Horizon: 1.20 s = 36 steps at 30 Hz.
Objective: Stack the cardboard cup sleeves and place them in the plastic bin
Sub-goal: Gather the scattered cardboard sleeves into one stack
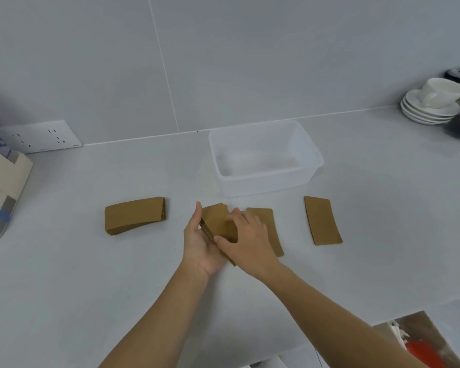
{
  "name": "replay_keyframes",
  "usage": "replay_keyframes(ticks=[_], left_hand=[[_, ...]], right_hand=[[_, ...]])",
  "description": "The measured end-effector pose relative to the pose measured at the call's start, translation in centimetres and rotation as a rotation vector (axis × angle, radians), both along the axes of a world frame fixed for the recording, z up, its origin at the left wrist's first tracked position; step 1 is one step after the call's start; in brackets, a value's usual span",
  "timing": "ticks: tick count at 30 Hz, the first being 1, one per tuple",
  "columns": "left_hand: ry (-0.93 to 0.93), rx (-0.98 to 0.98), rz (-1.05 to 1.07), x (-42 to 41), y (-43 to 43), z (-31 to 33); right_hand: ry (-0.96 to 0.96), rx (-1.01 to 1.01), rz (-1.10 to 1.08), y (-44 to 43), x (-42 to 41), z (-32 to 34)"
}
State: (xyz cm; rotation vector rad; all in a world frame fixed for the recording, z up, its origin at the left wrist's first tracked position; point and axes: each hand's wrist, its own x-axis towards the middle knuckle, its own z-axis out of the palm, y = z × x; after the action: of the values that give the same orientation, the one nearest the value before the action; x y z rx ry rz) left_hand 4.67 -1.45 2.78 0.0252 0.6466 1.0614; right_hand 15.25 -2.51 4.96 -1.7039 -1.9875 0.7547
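Both my hands hold one small stack of brown cardboard sleeves (pixel 218 221) at the counter's middle. My left hand (pixel 199 243) presses flat against the stack's left edge. My right hand (pixel 246 241) lies over its top and right side. Partly under my right hand, a single sleeve (pixel 272 229) lies flat. Another single sleeve (pixel 322 220) rests farther right. A thicker stack of sleeves (pixel 134 215) sits to the left. The translucent plastic bin (pixel 263 181) stands just behind my hands, with no sleeves visible inside.
White saucers with a cup (pixel 433 102) stand at the far right against the wall. A wall socket (pixel 41 138) and a fabric bag (pixel 0 192) are at the left. The counter's edge drops off at the lower right, above an orange object (pixel 422 354).
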Motion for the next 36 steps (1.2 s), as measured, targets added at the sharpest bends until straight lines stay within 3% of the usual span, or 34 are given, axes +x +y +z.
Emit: replay_keyframes(ticks=[7, 11, 14, 19, 27, 30, 36], left_hand=[[-0.016, -0.059, 0.032, -0.2, 0.0, -0.6], [-0.038, -0.092, 0.068, 0.0, 0.4, -1.0], [-0.070, -0.104, 0.108, -0.3, 0.7, -1.5], [-0.081, -0.105, 0.135, -0.7, 0.8, -2.2], [-0.042, -0.115, 0.121, -1.3, 0.6, -2.6], [-0.037, -0.121, 0.121, -1.7, 0.5, -2.6], [-0.043, -0.115, 0.131, -2.6, 0.5, -2.1]], right_hand=[[0.048, -0.012, 0.052, 0.4, 0.4, -0.3], [0.115, 0.008, -0.065, 1.2, 1.8, -0.2], [-0.046, 0.047, -0.197, 1.9, 3.4, -0.8], [-0.288, -0.071, -0.331, 1.6, 4.7, -2.7], [-0.578, 0.005, -0.261, 0.5, 4.1, -4.7], [-0.557, -0.001, -0.241, 0.8, 4.0, -4.1], [-0.303, -0.134, -0.257, 1.7, 3.4, -2.0]])
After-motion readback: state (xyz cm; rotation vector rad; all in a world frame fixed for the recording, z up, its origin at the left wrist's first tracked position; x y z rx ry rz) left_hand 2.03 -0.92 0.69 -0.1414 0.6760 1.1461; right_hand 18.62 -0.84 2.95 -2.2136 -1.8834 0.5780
